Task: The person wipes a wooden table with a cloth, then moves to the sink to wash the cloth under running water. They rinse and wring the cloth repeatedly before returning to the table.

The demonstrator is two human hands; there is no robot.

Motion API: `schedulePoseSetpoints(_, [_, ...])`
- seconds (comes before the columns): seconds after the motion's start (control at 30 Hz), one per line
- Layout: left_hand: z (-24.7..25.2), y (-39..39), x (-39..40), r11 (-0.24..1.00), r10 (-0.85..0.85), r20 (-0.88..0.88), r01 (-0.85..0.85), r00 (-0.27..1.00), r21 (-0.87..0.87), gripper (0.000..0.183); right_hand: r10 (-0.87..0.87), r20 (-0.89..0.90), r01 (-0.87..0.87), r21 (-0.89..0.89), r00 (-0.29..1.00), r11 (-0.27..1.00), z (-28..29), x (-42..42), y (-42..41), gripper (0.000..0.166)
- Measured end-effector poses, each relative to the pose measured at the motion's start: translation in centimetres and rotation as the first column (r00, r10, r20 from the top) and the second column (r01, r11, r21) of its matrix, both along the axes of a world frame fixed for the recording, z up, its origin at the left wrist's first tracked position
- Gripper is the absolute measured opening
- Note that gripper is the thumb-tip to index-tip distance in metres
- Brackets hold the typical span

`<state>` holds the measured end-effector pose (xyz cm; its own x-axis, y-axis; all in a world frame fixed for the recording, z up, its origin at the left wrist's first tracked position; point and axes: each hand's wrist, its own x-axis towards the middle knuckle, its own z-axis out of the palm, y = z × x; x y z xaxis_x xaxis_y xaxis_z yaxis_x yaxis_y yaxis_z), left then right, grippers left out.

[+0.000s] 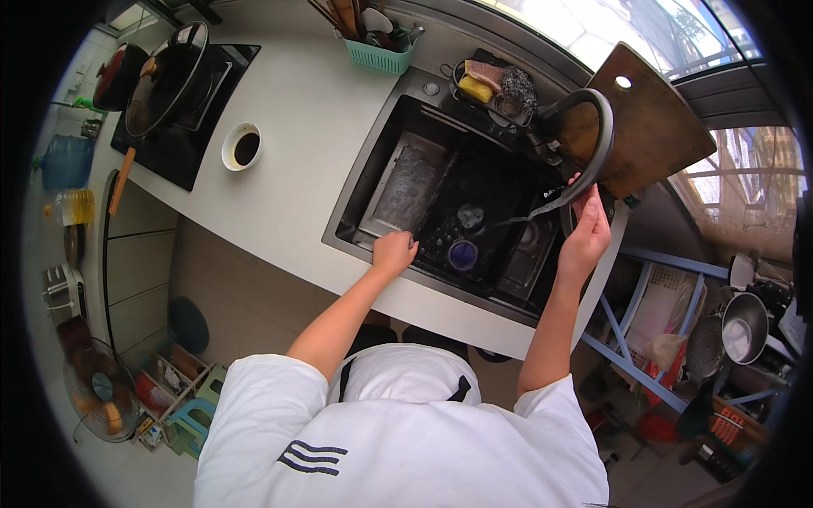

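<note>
My right hand (585, 230) is at the spout end of a curved grey kitchen faucet (600, 136), its fingers round the spout; water runs from it into the dark sink (348, 219). My left hand (394, 253) is closed at the sink's front rim, by the corner of a metal tray (387, 190) that holds water; whether it grips the tray cannot be told. Between the hands, a round purple-blue thing (463, 254) lies on the sink's floor, with foam near it. A second metal tray (526, 257) sits at the right side of the sink.
Behind the sink are a caddy with sponges (477, 87) and a leaning cutting board (654, 120). A green utensil basket (380, 58) stands at the back. Left are a white bowl of dark liquid (242, 147) and a lidded pan (168, 82) on the cooktop, its handle jutting past the counter.
</note>
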<state>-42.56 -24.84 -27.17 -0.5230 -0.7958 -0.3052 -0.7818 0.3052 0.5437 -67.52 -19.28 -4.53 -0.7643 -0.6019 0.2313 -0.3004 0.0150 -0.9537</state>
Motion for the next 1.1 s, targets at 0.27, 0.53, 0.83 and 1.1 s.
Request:
schedulePoseSetpoints(0.27, [-0.4, 0.2, 0.3, 0.999, 0.045, -0.037, -0.045, 0.998, 0.000, 0.010, 0.158, 0.069, -0.155, -0.056, 0.985, 0.986, -0.1, 4.3, -4.3, 0.043])
schedulePoseSetpoints(0.53, [-0.8, 0.5, 0.5, 0.998, 0.020, -0.063, -0.023, 0.998, -0.052, 0.016, 0.324, 0.038, -0.323, -0.034, 0.945, 0.946, -0.5, 5.5, -10.7, 0.052])
schedulePoseSetpoints(0.83, [-1.0, 0.5, 0.7, 0.995, 0.027, -0.098, -0.036, 0.995, -0.092, 0.015, 0.395, 0.468, -0.264, -0.321, 0.791, 0.909, -1.5, 5.8, -12.1, 0.050])
schedulePoseSetpoints(1.1, [-0.7, 0.6, 0.9, 0.993, 0.009, -0.133, -0.025, 0.991, -0.118, 0.014, 0.405, 0.894, -0.048, -0.404, 0.188, 0.914, -10.7, 4.7, -13.7, 0.051])
